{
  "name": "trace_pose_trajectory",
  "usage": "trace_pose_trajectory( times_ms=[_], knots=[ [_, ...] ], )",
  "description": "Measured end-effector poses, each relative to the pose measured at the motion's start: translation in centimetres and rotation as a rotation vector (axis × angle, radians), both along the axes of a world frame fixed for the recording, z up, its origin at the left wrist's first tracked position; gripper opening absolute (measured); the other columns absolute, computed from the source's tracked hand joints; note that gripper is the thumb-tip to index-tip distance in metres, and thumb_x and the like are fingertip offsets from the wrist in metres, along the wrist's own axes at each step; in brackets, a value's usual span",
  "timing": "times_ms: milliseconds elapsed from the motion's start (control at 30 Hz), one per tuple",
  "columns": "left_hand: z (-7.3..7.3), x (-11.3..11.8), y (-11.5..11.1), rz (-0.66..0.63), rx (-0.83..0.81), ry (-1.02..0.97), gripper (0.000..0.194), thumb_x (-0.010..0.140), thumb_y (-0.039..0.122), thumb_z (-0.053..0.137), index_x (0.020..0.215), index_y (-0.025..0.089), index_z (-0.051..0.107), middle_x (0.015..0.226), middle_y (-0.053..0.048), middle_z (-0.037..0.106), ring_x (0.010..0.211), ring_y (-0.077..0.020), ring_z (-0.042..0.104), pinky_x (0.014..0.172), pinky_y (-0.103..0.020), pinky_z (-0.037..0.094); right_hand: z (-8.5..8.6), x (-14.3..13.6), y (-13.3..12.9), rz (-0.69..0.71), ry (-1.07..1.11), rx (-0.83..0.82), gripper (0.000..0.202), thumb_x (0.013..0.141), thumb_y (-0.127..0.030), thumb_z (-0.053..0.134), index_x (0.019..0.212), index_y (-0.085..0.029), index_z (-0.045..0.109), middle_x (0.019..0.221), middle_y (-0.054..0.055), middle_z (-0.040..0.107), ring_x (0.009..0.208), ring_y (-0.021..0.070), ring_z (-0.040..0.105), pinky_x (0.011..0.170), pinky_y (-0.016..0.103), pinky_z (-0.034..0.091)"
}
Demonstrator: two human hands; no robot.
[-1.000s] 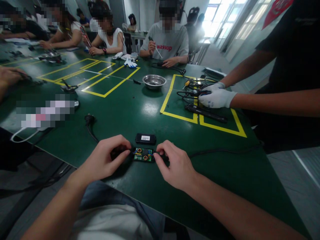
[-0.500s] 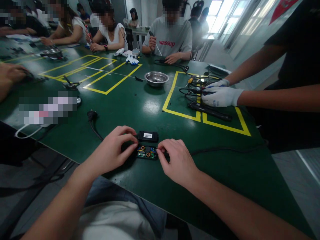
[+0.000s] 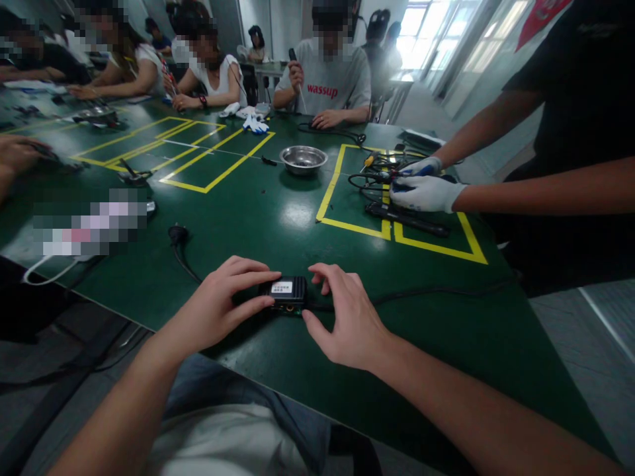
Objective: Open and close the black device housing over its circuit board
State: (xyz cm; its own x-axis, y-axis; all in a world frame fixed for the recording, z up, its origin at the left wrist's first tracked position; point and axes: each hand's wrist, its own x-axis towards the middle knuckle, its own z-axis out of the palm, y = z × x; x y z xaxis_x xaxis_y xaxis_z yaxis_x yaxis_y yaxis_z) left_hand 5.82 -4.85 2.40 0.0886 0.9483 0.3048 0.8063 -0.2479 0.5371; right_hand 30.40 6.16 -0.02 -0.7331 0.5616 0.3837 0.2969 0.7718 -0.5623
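A black ribbed plastic cover (image 3: 296,288) with a white label lies over the lower housing half with its circuit board (image 3: 292,309). A strip of the board, with a coil, shows along the near edge. My left hand (image 3: 223,294) grips the cover's left end between thumb and fingers. My right hand (image 3: 350,317) is by the right end, thumb and fingers apart, holding nothing; the thumb tip is close to the lower housing's corner. A black cable (image 3: 421,293) runs off to the right. To the left lies a black mains plug (image 3: 177,233) on its cord.
A metal bowl (image 3: 303,160) stands beyond my hands. A co-worker's gloved hands (image 3: 426,192) handle cables (image 3: 370,188) in a yellow-taped area at right. A white power strip (image 3: 94,225) lies at left. Across the green table (image 3: 238,205), a person holds a screwdriver (image 3: 296,73).
The cover has moved from behind the circuit board to on top of it, in my left hand. My right hand's fingers have spread apart from the board's right end.
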Motion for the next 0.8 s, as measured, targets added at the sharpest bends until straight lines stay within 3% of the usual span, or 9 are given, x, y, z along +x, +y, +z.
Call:
trace_pose_trajectory(
  times_ms=[267, 800],
  knots=[
    [0.15, 0.75, -0.11, -0.046, -0.103, 0.012, 0.032, 0.108, 0.043, 0.068, 0.134, 0.029, 0.081, 0.126, -0.011, 0.077, 0.116, -0.0276, 0.068, 0.106, -0.045, 0.061, -0.13, -0.21, 0.38, 0.052, -0.086, 0.026, 0.026, 0.095, -0.030, 0.079, 0.119, -0.024, 0.072, 0.118, 0.010, 0.074, 0.110, 0.0301, 0.070, 0.097, 0.047, 0.049],
    [0.50, 0.49, -0.25, -0.056, -0.135, -0.009, 0.031, 0.108, 0.043, 0.067, 0.131, 0.028, 0.080, 0.120, -0.011, 0.076, 0.113, -0.0271, 0.070, 0.103, -0.042, 0.062, -0.24, -0.60, 0.30, 0.046, -0.117, 0.006, 0.028, 0.096, -0.035, 0.086, 0.121, -0.026, 0.076, 0.117, 0.007, 0.077, 0.108, 0.0281, 0.068, 0.096, 0.046, 0.047]
  ],
)
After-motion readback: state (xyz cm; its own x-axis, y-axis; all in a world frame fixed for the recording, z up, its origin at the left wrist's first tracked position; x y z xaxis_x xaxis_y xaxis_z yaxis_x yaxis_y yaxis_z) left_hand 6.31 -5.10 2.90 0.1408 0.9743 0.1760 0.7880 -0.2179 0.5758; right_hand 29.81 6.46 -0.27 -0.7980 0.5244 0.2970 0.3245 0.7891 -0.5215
